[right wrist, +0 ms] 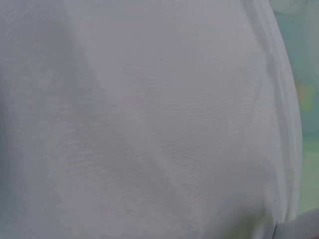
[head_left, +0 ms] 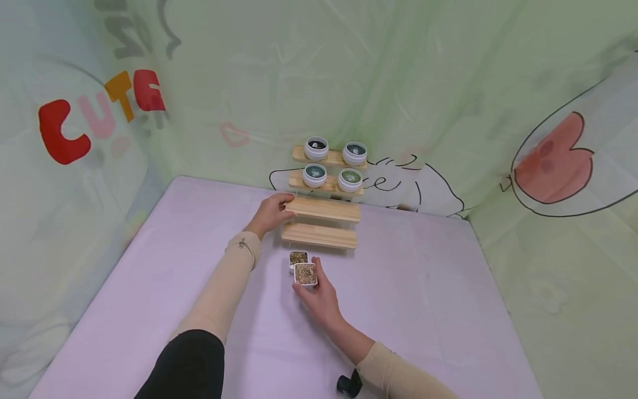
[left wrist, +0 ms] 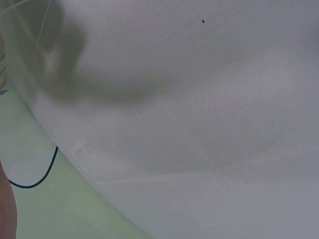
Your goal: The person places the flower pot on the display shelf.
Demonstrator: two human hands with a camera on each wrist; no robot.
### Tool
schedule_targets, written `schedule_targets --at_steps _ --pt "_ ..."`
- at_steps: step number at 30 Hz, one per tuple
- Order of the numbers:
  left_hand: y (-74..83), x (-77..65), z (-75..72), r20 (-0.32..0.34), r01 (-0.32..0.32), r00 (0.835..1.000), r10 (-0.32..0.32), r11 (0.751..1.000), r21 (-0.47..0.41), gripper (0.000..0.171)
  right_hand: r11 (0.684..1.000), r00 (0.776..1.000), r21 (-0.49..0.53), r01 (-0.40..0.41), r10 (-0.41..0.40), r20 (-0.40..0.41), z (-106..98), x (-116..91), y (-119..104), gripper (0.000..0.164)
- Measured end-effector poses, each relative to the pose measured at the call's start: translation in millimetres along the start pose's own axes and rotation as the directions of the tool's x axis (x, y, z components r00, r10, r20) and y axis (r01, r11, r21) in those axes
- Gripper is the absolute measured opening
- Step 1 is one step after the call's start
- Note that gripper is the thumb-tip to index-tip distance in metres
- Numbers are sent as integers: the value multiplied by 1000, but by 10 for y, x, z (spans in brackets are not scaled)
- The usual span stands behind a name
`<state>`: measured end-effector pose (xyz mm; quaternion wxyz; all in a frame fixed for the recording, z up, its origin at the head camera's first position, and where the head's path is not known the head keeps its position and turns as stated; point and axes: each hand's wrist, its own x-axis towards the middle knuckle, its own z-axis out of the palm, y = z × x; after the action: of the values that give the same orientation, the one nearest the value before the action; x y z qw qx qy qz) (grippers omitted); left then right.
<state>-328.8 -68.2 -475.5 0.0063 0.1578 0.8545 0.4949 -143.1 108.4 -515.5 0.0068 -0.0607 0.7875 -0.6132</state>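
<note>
A tiered stand with several pale wooden shelves (head_left: 323,209) stands at the table's far edge. My left hand (head_left: 273,213) grips the left end of its second shelf from the bottom, thumb and fingers around the plank. In front of the stand, my right hand (head_left: 321,296) holds a small square white pot (head_left: 305,274) between thumb and fingers, its top full of tan grit. Just behind it, partly covered by it, is a similar square pot (head_left: 298,257). The left wrist view catches only a strip of hand (left wrist: 7,211) at its edge.
Round white pots stand on the two upper shelves: one dark (head_left: 316,147), one blue-grey (head_left: 355,153), one teal (head_left: 315,174) and one green (head_left: 350,179). A black object (head_left: 349,384) lies by the right sleeve. Printed curtain (head_left: 299,66) surrounds the lilac-covered table (head_left: 423,310).
</note>
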Motion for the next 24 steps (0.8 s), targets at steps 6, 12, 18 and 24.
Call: schedule_targets --at_steps 6,12,18,24 --pt "23 -15 -13 3 5 1000 -5 1000 2 55 999 999 37 -34 34 22 -39 9 -313 82" --pt "37 -20 -16 4 -3 1000 3 1000 -1 55 998 999 23 -54 54 4 -79 109 -479 81" --pt "25 -12 -11 8 5 1000 -5 1000 -7 54 998 998 12 -58 58 -32 -133 308 -577 83" --pt "18 -11 -15 4 1 1000 -1 1000 1 53 999 995 7 -47 48 -83 -167 650 -371 86"
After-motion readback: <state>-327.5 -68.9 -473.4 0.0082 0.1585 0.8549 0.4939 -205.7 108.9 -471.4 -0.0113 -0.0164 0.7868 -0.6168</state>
